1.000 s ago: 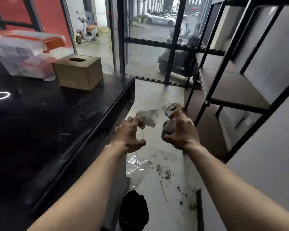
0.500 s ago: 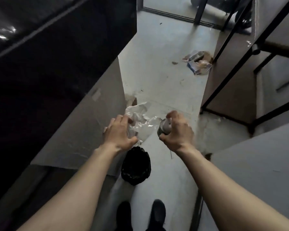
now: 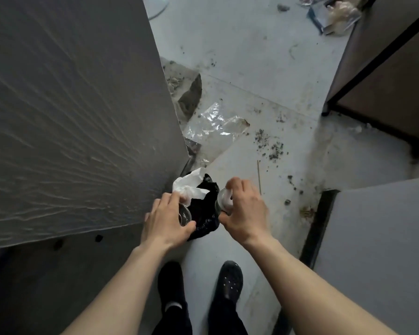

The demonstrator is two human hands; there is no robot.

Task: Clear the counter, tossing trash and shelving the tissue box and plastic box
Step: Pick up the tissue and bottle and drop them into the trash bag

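I look straight down at a black trash bag [image 3: 205, 213] on the floor by the counter's grey side panel [image 3: 78, 112]. My left hand [image 3: 166, 221] hovers over the bag's left side, closed around a clear plastic lid [image 3: 184, 215] and crumpled white tissue [image 3: 188, 186]. My right hand [image 3: 246, 211] is at the bag's right side, gripping a small clear cup [image 3: 224, 201] with something pale inside. The tissue box and plastic box are out of view.
A clear plastic wrapper [image 3: 215, 124] and dark crumbs [image 3: 270, 147] lie on the floor ahead. More litter [image 3: 331, 13] sits at the top right beside a black-framed shelf unit [image 3: 382, 76]. My two shoes [image 3: 229, 279] stand below the bag. A grey wall [image 3: 377, 250] is at right.
The view has tilted from the counter top down to the floor. Both hands, still holding the trash, have dropped to just over the black bag.
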